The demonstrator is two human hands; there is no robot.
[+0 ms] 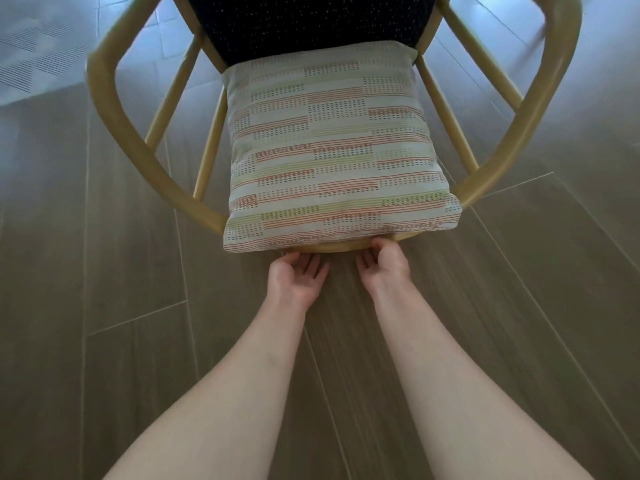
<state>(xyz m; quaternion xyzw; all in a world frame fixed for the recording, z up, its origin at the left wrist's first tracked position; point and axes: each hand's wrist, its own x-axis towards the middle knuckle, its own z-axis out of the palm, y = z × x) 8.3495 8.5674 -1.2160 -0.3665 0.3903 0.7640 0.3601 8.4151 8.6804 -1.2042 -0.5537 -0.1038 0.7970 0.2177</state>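
A wooden armchair [114, 116] with a curved top rail stands right in front of me, seen from above. A square cushion [332, 150], pale with orange, green and dark dashed stripes, leans against the inside of the backrest and rests on the dark speckled seat [311, 22]. My left hand [298, 275] is palm up just below the rail, fingers relaxed and holding nothing. My right hand [382, 263] is beside it, palm up with loosely curled fingers, fingertips at the rail under the cushion's lower edge. Whether they touch the rail is unclear.
Brown wood-plank floor [104, 306] surrounds the chair. A pale patterned floor area [34, 46] lies at the far left. The chair's arm rails [540, 98] curve out on both sides, with spindles beneath them.
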